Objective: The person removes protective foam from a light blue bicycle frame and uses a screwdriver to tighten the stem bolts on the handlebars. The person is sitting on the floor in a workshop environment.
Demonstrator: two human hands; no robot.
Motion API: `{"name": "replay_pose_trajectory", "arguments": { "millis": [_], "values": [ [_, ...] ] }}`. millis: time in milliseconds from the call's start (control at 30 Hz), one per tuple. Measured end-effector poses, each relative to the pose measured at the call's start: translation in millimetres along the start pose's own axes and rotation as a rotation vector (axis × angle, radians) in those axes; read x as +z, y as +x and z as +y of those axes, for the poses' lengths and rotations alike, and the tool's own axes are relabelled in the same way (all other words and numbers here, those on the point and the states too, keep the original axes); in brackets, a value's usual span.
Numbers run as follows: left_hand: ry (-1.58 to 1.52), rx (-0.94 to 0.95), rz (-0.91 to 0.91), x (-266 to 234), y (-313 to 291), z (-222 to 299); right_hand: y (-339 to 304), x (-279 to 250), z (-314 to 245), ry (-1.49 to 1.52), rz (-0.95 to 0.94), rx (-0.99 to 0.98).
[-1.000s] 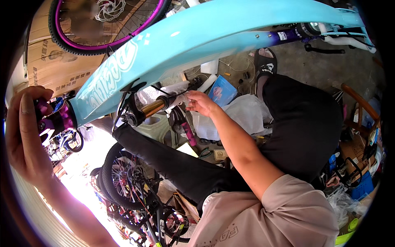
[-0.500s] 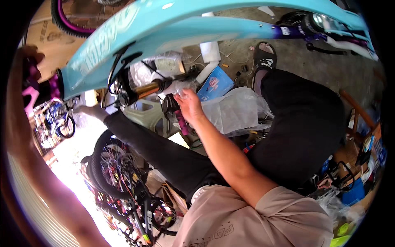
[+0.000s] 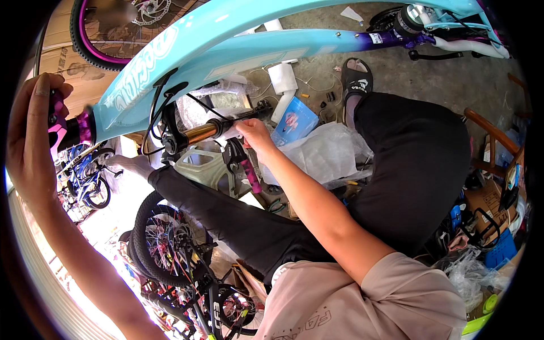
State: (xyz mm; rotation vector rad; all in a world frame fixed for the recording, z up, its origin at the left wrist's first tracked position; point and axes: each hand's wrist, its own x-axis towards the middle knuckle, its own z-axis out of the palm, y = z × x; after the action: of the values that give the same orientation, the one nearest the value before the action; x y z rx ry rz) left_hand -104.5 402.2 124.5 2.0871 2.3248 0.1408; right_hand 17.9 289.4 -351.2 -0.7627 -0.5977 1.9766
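A light-blue bicycle frame (image 3: 187, 56) crosses the upper view, lying on its side in front of me. At the far left my left hand (image 3: 37, 124) is wrapped round the pink-purple handlebar stem (image 3: 58, 127) at the front of the frame. My right hand (image 3: 255, 135) is closed in a pinch beside the suspension fork (image 3: 198, 135), at the end of its gold tube. Whitish plastic wrap (image 3: 229, 134) shows at these fingertips, partly hidden by them. Just below hangs a black brake lever with a purple grip (image 3: 249, 175).
A pale plastic stool (image 3: 207, 170) stands under the fork. Plastic sheeting (image 3: 323, 156) and a blue booklet (image 3: 294, 122) lie between my legs. Another bicycle's wheel (image 3: 164, 238) is at lower left, a purple-rimmed wheel (image 3: 90, 42) at upper left, and a wooden chair (image 3: 493, 141) at right.
My right hand has shifted slightly left along the fork, and less clear plastic shows at its fingers. The frame has dipped a little at the right; my left hand stays at the stem.
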Motion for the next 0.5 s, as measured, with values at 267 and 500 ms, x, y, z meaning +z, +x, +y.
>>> {"name": "replay_pose_trajectory", "arguments": {
  "millis": [267,500],
  "values": [
    [0.186,-0.029,-0.014,-11,-4,-3,9,8,-37,-0.206,0.144,0.484],
    [-0.047,-0.029,0.049,3,-11,8,-10,8,-48,0.117,0.248,0.672]
  ]
}}
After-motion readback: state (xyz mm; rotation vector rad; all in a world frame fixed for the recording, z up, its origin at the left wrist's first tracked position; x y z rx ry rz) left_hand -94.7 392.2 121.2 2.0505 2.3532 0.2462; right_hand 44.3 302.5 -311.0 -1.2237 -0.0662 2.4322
